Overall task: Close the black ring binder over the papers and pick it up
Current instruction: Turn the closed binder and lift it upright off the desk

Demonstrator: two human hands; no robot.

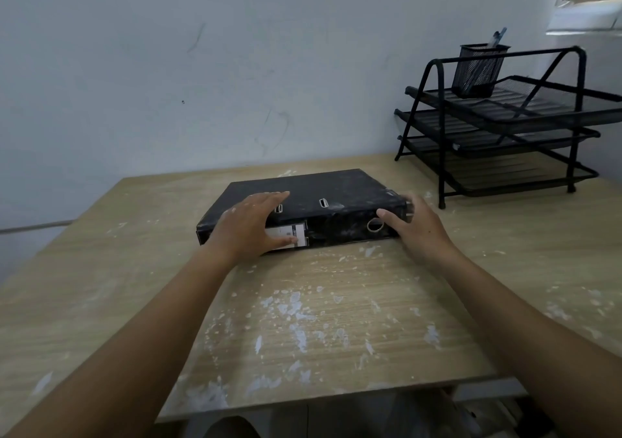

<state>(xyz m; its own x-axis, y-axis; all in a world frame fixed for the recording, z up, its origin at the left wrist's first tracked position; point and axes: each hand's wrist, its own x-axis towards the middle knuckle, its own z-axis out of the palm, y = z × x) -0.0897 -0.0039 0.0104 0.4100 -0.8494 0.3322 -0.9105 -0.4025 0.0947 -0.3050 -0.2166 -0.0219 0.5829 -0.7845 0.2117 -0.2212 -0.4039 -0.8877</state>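
Note:
The black ring binder (323, 191) lies shut and flat on the wooden table (336, 319), its spine facing me with a white label and a metal finger ring. No papers show. My left hand (250, 227) wraps the left part of the spine, fingers spread on the cover and thumb across the label. My right hand (415, 223) clasps the spine's right end, thumb beside the finger ring and fingers curled around the corner.
A black three-tier wire tray rack (505, 127) stands at the back right of the table, with a mesh pen cup (479, 70) on its top tier. The tabletop is flecked with white paint. A pale wall rises behind the table.

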